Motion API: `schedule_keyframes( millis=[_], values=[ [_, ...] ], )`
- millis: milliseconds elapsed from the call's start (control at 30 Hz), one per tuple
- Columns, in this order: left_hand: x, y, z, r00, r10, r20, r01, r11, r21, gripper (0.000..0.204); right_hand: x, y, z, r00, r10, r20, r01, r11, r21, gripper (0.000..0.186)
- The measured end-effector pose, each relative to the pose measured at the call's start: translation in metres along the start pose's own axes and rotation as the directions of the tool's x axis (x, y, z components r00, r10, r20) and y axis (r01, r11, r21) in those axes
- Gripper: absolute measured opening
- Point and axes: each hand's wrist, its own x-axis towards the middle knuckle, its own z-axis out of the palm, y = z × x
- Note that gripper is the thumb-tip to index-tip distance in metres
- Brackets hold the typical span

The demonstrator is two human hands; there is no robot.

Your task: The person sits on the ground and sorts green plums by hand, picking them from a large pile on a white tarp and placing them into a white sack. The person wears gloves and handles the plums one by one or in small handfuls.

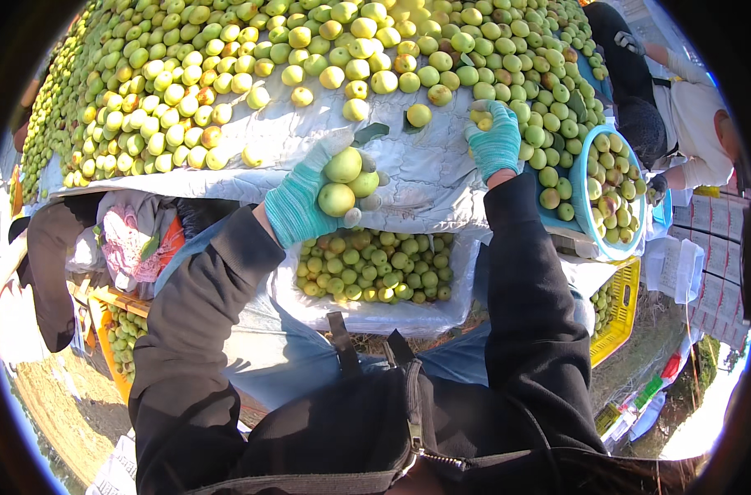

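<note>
My left hand [299, 203], in a teal glove with grey fingertips, cups several round yellow-green jujubes [342, 167] above the front edge of the sorting table. Farther right, my right hand [498, 143], gloved the same way, has its fingers curled round a yellowish jujube [480, 119] just over the cloth. The heap of jujubes [186, 91] spreads across the pale quilted cloth [309, 124], some with brown patches. Below my hands, between my knees, a crate lined with clear plastic [468, 285] holds many jujubes.
A light-blue basket [583, 194] full of jujubes tilts at the table's right side. Yellow crates [616, 334] stand low on both sides. People [697, 124] sit near at right and left. A dark green leaf [370, 133] lies on the cloth.
</note>
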Motion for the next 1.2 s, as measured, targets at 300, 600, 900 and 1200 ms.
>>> schedule_keyframes(
  millis=[300, 600, 900, 1200],
  values=[
    [-0.003, -0.018, -0.006, 0.947, -0.262, -0.187, 0.302, 0.924, 0.234, 0.054, -0.097, -0.035, -0.038, 0.538, -0.004, 0.843, -0.778, -0.386, 0.495, 0.056],
    [0.012, -0.001, 0.007, 0.911, 0.393, -0.129, 0.121, 0.045, 0.992, 0.026, -0.092, -0.047, -0.048, 0.677, 0.111, 0.727, -0.354, 0.916, 0.190, 0.039],
    [0.098, 0.064, -0.003, 0.657, 0.734, 0.172, 0.299, -0.464, 0.834, 0.052, 0.005, -0.043, 0.039, 0.868, -0.142, 0.477, 0.378, 0.811, -0.446, 0.026],
    [0.083, 0.073, 0.021, 0.635, 0.773, 0.013, 0.346, -0.298, 0.890, 0.043, 0.059, -0.071, 0.055, 0.883, -0.389, 0.263, 0.424, 0.901, -0.089, 0.029]
  ],
)
